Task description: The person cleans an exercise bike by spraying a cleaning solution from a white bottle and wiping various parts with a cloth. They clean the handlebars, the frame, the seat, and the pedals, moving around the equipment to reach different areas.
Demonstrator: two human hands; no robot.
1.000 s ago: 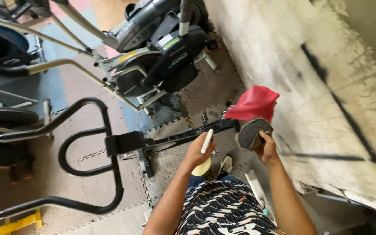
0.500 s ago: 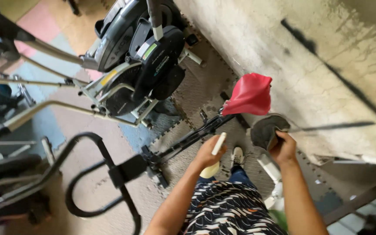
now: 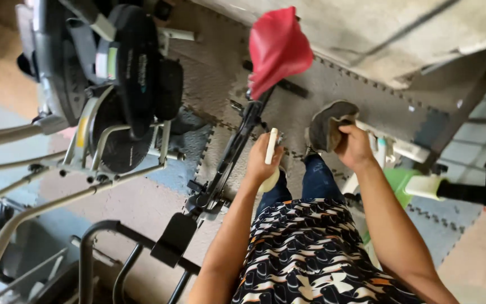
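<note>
My left hand grips a white bottle with a narrow neck, held upright beside a black machine bar. My right hand clutches a bunched grey-brown cloth in front of me, apart from the bar. The bar runs up to a red plastic-covered seat near the wall. My patterned shirt and blue jeans fill the lower middle of the view.
A black and grey exercise machine stands at the left, with grey tube arms and a black curved frame below. Interlocking floor mats cover the floor. A rough concrete wall runs along the top right. White and green equipment sits at the right.
My view has swung right and closer to the floor, so the red seat now sits at the top. Both hands keep their hold on the bottle and cloth.
</note>
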